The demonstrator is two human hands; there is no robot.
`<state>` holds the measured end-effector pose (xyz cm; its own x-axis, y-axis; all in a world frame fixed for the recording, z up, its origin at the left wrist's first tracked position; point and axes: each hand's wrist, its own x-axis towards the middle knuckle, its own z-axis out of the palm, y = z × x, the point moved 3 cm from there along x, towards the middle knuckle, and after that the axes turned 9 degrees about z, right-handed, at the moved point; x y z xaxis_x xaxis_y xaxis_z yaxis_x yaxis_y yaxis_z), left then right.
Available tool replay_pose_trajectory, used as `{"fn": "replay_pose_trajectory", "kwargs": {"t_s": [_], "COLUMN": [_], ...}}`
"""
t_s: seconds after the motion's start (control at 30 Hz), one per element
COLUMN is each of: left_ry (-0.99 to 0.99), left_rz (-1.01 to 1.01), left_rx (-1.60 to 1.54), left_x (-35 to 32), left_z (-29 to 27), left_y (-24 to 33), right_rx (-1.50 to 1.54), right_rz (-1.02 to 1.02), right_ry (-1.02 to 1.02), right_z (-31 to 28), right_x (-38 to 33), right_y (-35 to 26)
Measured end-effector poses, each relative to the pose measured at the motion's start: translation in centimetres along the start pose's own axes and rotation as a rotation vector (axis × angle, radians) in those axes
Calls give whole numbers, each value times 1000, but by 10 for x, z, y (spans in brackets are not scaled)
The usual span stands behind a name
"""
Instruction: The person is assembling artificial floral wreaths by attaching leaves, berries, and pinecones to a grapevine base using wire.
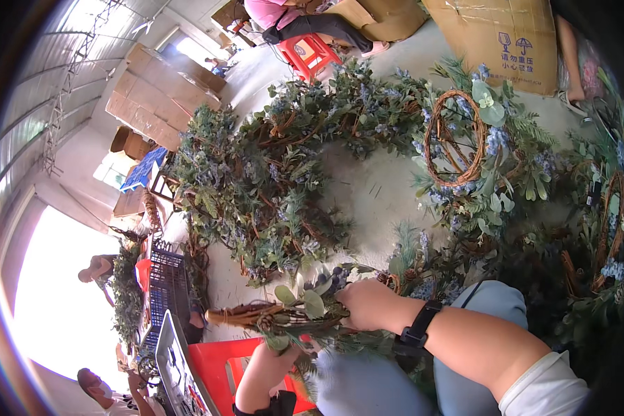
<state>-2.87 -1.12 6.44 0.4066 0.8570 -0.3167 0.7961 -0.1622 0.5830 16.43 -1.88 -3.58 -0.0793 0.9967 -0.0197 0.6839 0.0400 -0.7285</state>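
Twig wreath is located above my lap, in front of my blue trousers, seen nearly edge-on, with its bare vine end to my left and its dressed end to my right. My right hand is curled closed on the dressed end; I cannot tell whether the fingertips pinch the vine or a stem. My left hand is under the wreath and mostly hidden by it; it appears to support the vine from below, but I cannot tell how far its fingers are closed. Status, as judged from the visible side: the vine base is formed, and round pale leaves and dark berries stand at the right part, near my right hand. The left end shows bare twig, so dressing appears partial; the underside cannot be checked. For reference, a decorated wreath on the floor ahead and to the right carries leaves and blue clusters around an exposed twig ring, so some bare vine may be normal on a completed unit. A large greenery pile lies ahead and to the left, apparently of dressed pieces. Judged on this evidence, many units are well advanced, and the held one is under way, its completion unconfirmed.
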Motion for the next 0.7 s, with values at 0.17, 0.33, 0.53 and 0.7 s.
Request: {"fn": "replay_pose_trajectory", "kwargs": {"t_s": [0.17,0.33,0.53,0.7], "left_ry": [437,337,204,156], "left_rz": [69,-109,55,50], "left_rx": [-742,-561,-523,-466], "left_x": [-21,-26,-15,-15], "left_z": [-33,-11,-2,1], "left_y": [7,37,-1,-12], "right_rx": [11,37,12,29], "right_rz": [71,64,45,58], "right_ry": [36,26,-11,1], "right_z": [-10,-5,-9,-9], "right_x": [2,-4,-7,-7], "right_y": [4,6,0,2]}}
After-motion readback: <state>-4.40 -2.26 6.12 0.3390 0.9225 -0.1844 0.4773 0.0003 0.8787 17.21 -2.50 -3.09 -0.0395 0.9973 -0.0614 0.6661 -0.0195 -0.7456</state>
